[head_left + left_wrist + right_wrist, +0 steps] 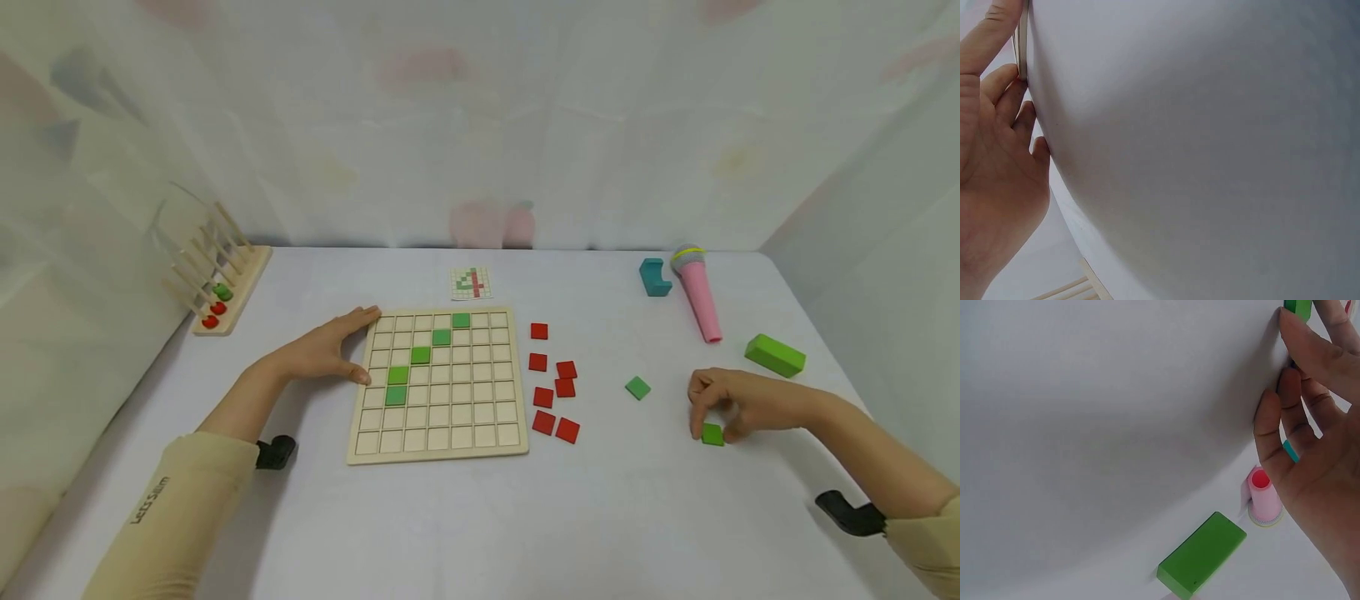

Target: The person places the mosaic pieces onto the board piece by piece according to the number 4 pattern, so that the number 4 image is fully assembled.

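A wooden grid board (438, 457) lies flat, with a stepped line of several green tiles in its squares. My left hand (318, 346) rests at the board's left edge, fingers spread, the index fingertip by the top corner and the thumb against the side; in the left wrist view the hand (1007, 156) touches the board's rim (1023, 44). On the right, my right hand (757, 400) pinches a green tile (712, 434) between thumb and index finger, low at the tabletop. Another green tile (638, 387) lies to its left. Several loose red tiles (543, 397) sit beside the board.
A small pattern card (471, 283) lies behind the board. A wooden peg rack (236, 292) with red and green beads stands at the back left. At the right are a teal block (656, 277), a pink toy microphone (701, 300) and a long green block (775, 356).
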`<state>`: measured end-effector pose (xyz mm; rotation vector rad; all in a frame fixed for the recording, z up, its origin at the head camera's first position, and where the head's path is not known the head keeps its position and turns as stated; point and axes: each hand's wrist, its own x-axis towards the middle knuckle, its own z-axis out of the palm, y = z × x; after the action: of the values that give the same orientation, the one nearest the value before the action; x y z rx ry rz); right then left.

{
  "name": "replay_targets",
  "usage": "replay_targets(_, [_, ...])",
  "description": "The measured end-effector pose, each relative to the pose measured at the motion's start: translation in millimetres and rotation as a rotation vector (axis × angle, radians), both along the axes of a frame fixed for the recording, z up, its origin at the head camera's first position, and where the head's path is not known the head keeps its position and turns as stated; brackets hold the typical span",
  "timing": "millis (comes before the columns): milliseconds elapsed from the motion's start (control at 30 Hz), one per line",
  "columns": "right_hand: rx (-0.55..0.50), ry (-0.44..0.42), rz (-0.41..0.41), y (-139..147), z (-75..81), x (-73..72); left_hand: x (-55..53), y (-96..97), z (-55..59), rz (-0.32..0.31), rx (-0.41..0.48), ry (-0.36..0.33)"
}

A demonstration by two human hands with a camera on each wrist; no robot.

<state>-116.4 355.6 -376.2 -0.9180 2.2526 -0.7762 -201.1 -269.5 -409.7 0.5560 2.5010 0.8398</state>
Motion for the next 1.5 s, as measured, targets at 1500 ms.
replay_targets(1500, [0.178,0.024,-0.049,-91.6,23.7,-57.7,-0.3,1.0,0.4,0.004,0.003,-0.003])
